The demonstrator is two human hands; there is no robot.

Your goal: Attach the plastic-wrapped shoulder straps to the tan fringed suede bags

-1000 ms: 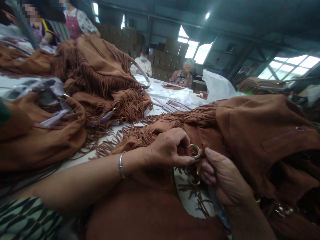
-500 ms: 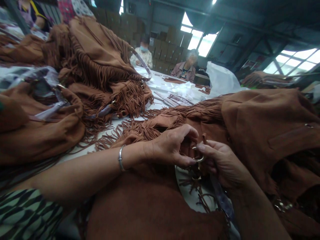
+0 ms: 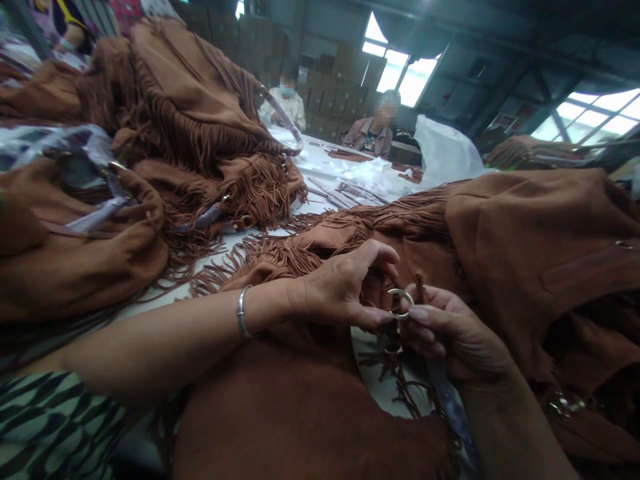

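Note:
A gold-coloured metal ring (image 3: 411,298) stands out between my two hands, above a brown fringed bag (image 3: 270,400) with a curved opening. My right hand (image 3: 457,330) pinches the ring's right side between thumb and fingers. A thin brown strip (image 3: 419,287) sticks up by its fingers. My left hand (image 3: 340,287), with a bangle (image 3: 241,312) on the wrist, has its thumb tip against the ring's lower left. Its forefinger arches above, and its other fingers are partly hidden. Just below the ring hangs a small metal fitting (image 3: 393,348). A plastic-wrapped strap (image 3: 450,400) runs beneath my right wrist.
Brown fringed bags pile up at the left (image 3: 195,100), and another bag (image 3: 525,220) lies close on the right. Across the white table (image 3: 320,150) are wrapped strips (image 3: 335,193) and a white plastic bag (image 3: 445,150). Two people sit at the far side, before stacked cartons (image 3: 325,93).
The ring has turned to face me more and shifted slightly right and up. My right thumb has moved from its top to its right side. My left hand stays nearly in place.

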